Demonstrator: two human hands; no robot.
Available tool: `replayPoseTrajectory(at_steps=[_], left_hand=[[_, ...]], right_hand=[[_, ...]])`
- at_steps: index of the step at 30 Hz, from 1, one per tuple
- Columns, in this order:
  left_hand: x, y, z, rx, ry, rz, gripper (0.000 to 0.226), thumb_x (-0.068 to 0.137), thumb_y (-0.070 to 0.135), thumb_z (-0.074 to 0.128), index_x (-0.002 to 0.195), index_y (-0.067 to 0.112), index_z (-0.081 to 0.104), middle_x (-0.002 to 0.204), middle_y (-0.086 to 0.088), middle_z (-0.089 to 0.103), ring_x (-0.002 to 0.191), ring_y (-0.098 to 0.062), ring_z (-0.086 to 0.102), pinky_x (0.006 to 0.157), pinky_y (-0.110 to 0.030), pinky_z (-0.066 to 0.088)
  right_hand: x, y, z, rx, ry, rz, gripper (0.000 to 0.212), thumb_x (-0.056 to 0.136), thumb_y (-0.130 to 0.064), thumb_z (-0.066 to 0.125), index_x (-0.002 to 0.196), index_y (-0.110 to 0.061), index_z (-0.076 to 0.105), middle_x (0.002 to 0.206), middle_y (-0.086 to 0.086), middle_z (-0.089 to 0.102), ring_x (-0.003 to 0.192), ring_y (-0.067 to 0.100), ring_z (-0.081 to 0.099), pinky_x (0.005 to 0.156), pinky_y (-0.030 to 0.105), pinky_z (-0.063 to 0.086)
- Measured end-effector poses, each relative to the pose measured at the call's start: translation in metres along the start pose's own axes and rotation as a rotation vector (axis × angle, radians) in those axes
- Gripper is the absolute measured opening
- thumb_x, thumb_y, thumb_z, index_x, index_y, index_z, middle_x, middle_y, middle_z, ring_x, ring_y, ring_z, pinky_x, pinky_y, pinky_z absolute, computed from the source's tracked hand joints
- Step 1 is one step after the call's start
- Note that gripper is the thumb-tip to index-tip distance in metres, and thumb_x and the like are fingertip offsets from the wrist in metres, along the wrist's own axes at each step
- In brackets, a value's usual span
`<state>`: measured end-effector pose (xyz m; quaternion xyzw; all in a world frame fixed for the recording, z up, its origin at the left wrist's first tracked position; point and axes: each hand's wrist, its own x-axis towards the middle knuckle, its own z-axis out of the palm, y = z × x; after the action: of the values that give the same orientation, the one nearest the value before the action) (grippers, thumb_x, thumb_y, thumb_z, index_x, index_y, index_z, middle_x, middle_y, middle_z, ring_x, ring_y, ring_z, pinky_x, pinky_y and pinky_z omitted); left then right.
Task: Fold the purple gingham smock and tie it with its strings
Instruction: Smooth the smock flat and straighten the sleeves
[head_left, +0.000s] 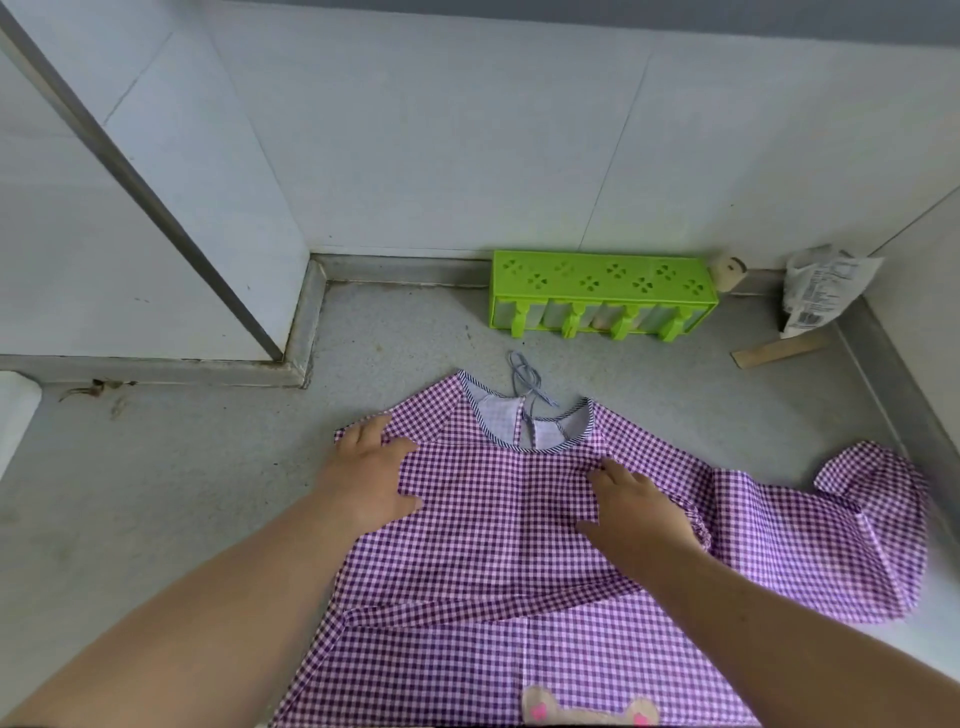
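Note:
The purple gingham smock (498, 545) lies spread on the grey floor, neckline away from me. Its thin grey strings (527, 382) trail from the collar onto the floor. One sleeve is folded across the body under my hands. The other sleeve (852, 519) stretches out to the right, its cuff crumpled. My left hand (371, 473) rests flat on the smock's left shoulder edge, fingers straight. My right hand (636, 512) presses flat on the folded sleeve near the right shoulder. A beige animal patch (587, 706) shows at the bottom edge.
A green plastic popsicle mould (602, 293) lies against the white tiled wall behind the smock. A crumpled white packet (821, 291) and a flat wooden stick (779, 351) sit in the right corner. A wall corner with a grey skirting juts in at the left.

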<state>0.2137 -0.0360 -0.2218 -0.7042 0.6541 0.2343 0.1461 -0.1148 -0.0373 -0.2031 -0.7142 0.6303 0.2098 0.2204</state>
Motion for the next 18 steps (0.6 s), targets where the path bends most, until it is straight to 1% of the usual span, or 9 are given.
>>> replayPoseTrajectory(at_steps=[2,4,6,8,9,10,12,14,18], left_hand=[[0.0,-0.005,0.0,-0.129,0.034,-0.166,0.097,0.083,0.065,0.072,0.161,0.035,0.023,0.17,-0.005,0.012,0.156,-0.032,0.018,0.126,-0.053,0.027],[0.0,-0.009,0.0,-0.3,0.056,-0.357,0.102,0.084,0.063,0.072,0.163,0.027,0.018,0.167,-0.01,0.021,0.153,-0.034,0.027,0.123,-0.053,0.032],[0.009,-0.017,0.007,-0.455,0.038,-0.523,0.107,0.078,0.07,0.071,0.161,0.019,0.025,0.161,-0.013,0.034,0.147,-0.036,0.038,0.12,-0.052,0.037],[0.032,-0.036,0.028,-0.635,0.046,-0.65,0.122,0.057,0.082,0.066,0.156,0.015,0.038,0.152,-0.015,0.049,0.135,-0.037,0.054,0.111,-0.054,0.048],[0.038,-0.041,0.033,-0.732,0.043,-0.704,0.125,0.052,0.082,0.068,0.153,0.013,0.041,0.148,-0.016,0.054,0.128,-0.038,0.059,0.106,-0.054,0.052],[0.038,-0.04,0.031,-0.822,0.027,-0.737,0.121,0.056,0.076,0.073,0.152,0.011,0.043,0.146,-0.017,0.056,0.123,-0.039,0.062,0.104,-0.054,0.054],[0.016,-0.02,0.0,-0.882,-0.01,-0.713,0.092,0.081,0.056,0.078,0.154,0.01,0.045,0.148,-0.019,0.056,0.125,-0.04,0.062,0.107,-0.05,0.052],[0.008,-0.008,-0.012,-0.793,-0.054,-0.588,0.066,0.098,0.042,0.067,0.154,0.011,0.048,0.15,-0.016,0.055,0.131,-0.038,0.058,0.109,-0.046,0.047],[0.015,-0.007,-0.016,-0.757,0.011,-0.431,0.046,0.106,0.034,0.056,0.146,0.013,0.057,0.143,-0.013,0.062,0.124,-0.033,0.062,0.103,-0.042,0.047]], right_hand=[[-0.001,-0.005,0.012,-0.005,-0.083,0.031,0.109,0.089,-0.07,0.061,0.165,-0.018,0.002,0.173,0.0,-0.011,0.16,0.029,0.005,0.119,0.052,0.036],[-0.001,-0.004,0.021,-0.017,-0.109,0.042,0.122,0.085,-0.076,0.058,0.163,-0.016,-0.013,0.169,0.002,-0.028,0.159,0.027,-0.013,0.125,0.053,0.027],[0.003,-0.001,0.025,-0.014,-0.1,0.035,0.126,0.083,-0.079,0.058,0.162,-0.016,-0.018,0.167,0.002,-0.033,0.157,0.026,-0.019,0.127,0.053,0.021],[0.007,0.003,0.023,-0.003,-0.101,0.02,0.128,0.082,-0.078,0.061,0.162,-0.017,-0.018,0.166,0.001,-0.034,0.157,0.025,-0.02,0.128,0.053,0.019],[0.01,0.004,0.02,0.001,-0.104,0.01,0.129,0.081,-0.077,0.063,0.162,-0.018,-0.019,0.166,0.0,-0.034,0.157,0.024,-0.02,0.128,0.052,0.019],[0.012,0.006,0.017,0.006,-0.108,0.004,0.129,0.081,-0.075,0.065,0.162,-0.019,-0.019,0.166,-0.001,-0.034,0.157,0.023,-0.02,0.128,0.052,0.019],[0.018,0.008,0.012,0.006,-0.112,-0.009,0.129,0.081,-0.073,0.067,0.162,-0.02,-0.019,0.166,-0.003,-0.032,0.157,0.022,-0.021,0.128,0.05,0.018],[0.025,0.01,0.007,-0.002,-0.115,-0.022,0.129,0.081,-0.072,0.067,0.161,-0.019,-0.019,0.166,-0.002,-0.032,0.157,0.022,-0.021,0.129,0.05,0.015],[0.042,0.014,-0.002,-0.005,-0.12,-0.028,0.129,0.082,-0.069,0.069,0.162,-0.02,-0.019,0.167,-0.003,-0.031,0.157,0.021,-0.02,0.129,0.049,0.013]])
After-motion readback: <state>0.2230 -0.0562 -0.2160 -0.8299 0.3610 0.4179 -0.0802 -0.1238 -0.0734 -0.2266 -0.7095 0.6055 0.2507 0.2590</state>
